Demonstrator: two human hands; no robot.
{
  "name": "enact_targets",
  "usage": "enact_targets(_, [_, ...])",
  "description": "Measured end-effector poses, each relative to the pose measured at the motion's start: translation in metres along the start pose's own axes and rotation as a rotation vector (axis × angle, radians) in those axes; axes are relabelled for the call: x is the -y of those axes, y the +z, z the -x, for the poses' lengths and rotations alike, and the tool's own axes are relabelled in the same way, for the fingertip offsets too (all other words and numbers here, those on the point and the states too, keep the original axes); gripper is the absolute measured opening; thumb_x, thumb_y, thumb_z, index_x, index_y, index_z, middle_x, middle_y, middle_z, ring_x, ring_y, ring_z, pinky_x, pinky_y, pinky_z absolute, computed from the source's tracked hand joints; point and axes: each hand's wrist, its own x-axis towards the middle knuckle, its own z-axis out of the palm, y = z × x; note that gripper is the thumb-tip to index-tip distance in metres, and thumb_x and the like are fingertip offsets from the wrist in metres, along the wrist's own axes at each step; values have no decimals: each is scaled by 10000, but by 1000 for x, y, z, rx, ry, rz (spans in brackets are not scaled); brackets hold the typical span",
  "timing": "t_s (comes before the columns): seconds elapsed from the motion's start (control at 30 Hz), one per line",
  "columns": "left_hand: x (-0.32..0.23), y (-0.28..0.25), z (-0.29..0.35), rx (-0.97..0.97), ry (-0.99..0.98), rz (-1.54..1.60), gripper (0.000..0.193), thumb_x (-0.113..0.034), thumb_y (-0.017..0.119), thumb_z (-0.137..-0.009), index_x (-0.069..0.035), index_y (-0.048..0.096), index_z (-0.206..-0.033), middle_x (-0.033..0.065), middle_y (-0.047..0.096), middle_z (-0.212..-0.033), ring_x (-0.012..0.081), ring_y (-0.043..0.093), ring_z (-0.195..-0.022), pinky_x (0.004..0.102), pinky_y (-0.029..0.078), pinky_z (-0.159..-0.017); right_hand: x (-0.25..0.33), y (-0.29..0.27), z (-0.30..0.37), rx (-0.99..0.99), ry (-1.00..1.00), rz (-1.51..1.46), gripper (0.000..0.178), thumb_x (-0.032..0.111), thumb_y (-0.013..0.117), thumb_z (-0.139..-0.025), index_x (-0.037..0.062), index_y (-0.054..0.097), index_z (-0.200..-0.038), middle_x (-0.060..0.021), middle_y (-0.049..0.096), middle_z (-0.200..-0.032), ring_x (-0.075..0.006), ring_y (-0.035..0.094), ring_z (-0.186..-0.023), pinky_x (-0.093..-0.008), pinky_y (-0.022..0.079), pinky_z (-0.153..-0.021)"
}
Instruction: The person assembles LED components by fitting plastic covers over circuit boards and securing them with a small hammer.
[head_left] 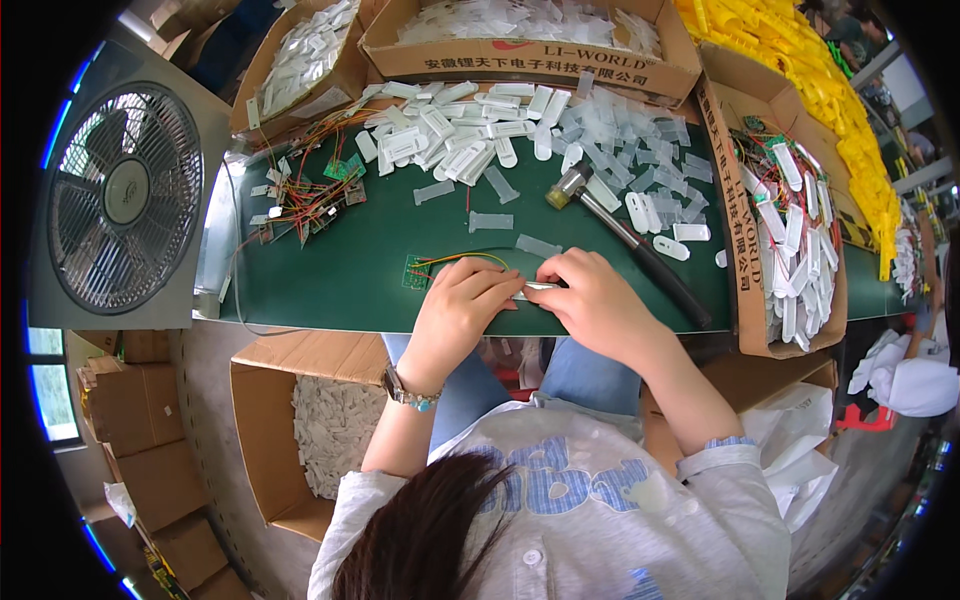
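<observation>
Near the front edge of the green table, my left hand (pixel 468 298) and my right hand (pixel 592 296) meet with bent fingers around a small white plastic casing (pixel 540 286). My fingers cover most of the casing. Just left of my left hand lies a small green circuit board (pixel 414 272). Red and yellow wires (pixel 470 256) run from the board toward my fingertips; where they end is hidden. Beyond my fingers rests a clear plastic strip (pixel 538 246). A hammer (pixel 645 255) with a black handle lies to the right of my right hand.
White casings (pixel 455 130) and clear strips (pixel 630 140) are heaped at the back. Wired boards (pixel 315 195) form a tangle at left, near a fan (pixel 125 195). A cardboard box (pixel 745 240) of wired casings stands at right. Another box (pixel 265 450) sits below the table.
</observation>
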Motion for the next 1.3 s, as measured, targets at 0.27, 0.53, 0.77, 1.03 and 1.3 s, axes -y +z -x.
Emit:
enact_targets(0.27, [1, 0, 3, -36, -17, 98, 270, -74, 761, -739, -24, 728, -1002, 68, 712, -1009, 262, 650, -976, 386, 545, -846, -57, -68, -97, -163, 260, 435, 153, 63, 624, -835, 101, 741, -926, -96, 696, -934, -303, 662, -936, -430, 536, -820])
enact_targets(0.53, [3, 2, 6, -29, 29, 121, 302, -36, 744, -725, -8, 699, -1023, 86, 694, -1050, 272, 645, -1003, 370, 548, -869, -155, -55, -96, -8, 529, 386, 239, 161, 785, -778, 46, 683, -960, -138, 656, -1021, -339, 613, -1032, -440, 503, -874])
enact_targets(0.77, [6, 2, 6, -22, 10, 116, 288, -66, 752, -736, -16, 699, -1015, 88, 694, -1037, 284, 643, -993, 379, 544, -871, -110, -62, -84, -200, 347, 450, 189, 165, 735, -848, 30, 641, -940, -142, 678, -997, -343, 627, -977, -431, 501, -842])
enact_targets(1.03, [5, 0, 1, -30, -112, 171, 405, -136, 770, -735, -40, 669, -1116, 96, 707, -1010, 299, 646, -973, 405, 528, -838, 6, -23, -4, -65, 83, 122, 203, 98, 750, -794, 59, 703, -988, -58, 674, -942, -268, 635, -854, -383, 515, -750])
enact_targets(1.3, [4, 0, 4, -40, -132, 171, 420, -137, 793, -708, -37, 686, -1101, 92, 717, -999, 285, 652, -985, 389, 537, -844, 15, 12, 13, -230, 68, 155, 245, 50, 776, -729, 55, 727, -969, -23, 674, -937, -222, 629, -844, -364, 476, -709])
